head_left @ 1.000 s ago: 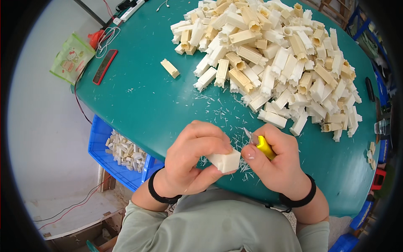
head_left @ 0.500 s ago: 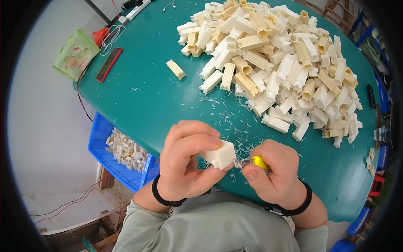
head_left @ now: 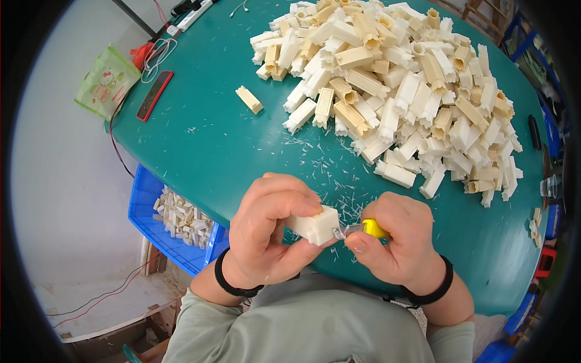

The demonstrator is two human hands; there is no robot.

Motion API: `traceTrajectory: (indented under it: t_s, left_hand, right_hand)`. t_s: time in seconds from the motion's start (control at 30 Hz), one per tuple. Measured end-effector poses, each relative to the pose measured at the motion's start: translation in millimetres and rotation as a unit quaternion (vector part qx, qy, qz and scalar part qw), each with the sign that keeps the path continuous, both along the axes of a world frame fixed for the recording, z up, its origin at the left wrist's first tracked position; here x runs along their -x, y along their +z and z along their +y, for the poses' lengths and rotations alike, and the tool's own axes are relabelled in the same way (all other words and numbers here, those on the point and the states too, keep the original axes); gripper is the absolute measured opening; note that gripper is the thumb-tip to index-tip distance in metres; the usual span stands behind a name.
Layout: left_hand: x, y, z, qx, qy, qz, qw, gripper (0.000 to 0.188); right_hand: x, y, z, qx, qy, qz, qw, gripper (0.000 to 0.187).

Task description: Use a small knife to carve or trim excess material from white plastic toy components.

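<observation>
Between its thumb and fingers my left hand [head_left: 266, 230] grips a white rectangular plastic piece [head_left: 322, 227], one end turned toward the right. My right hand [head_left: 399, 236] is closed around a yellow-handled knife [head_left: 374, 228]. Its blade meets the near right edge of the piece, and pale curled shavings cling there. Most of the handle is hidden in my palm. Beyond both hands rises a large pile of white and cream plastic pieces [head_left: 387, 91] with jagged ends. One cream piece [head_left: 249, 100] lies apart, left of the pile.
Thin shavings [head_left: 327, 163] litter the green table [head_left: 200, 145]. A blue bin [head_left: 172, 245] with many small pieces stands below its left edge. A red-edged phone [head_left: 155, 95], a white cable [head_left: 158, 58] and a green bag [head_left: 108, 81] lie at far left. Small scraps [head_left: 535, 227] sit at the right edge.
My right hand with the knife has shifted slightly up, while the blade stays at the piece's edge. The left hand keeps its hold. The whole view has moved a little.
</observation>
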State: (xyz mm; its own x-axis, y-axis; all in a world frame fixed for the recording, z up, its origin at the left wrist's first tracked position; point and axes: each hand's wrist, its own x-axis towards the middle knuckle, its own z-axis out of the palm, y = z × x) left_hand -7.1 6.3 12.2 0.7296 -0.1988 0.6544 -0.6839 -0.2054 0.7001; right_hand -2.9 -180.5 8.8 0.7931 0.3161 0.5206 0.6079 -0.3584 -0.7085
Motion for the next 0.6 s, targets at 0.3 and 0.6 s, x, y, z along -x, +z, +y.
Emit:
traceTrajectory:
  t_s: [0.3,0.6]
  left_hand:
    - [1.5,7.8,4.2,-0.028,-0.079,0.042,0.996,0.029]
    - [2.4,4.3,1.2,0.048,-0.065,0.112,0.99,0.031]
  right_hand:
    - [-5.0,2.1,-4.4,0.029,0.002,-0.017,0.999,0.039]
    - [-0.8,8.1,-5.6,-0.042,0.004,0.132,0.99,0.037]
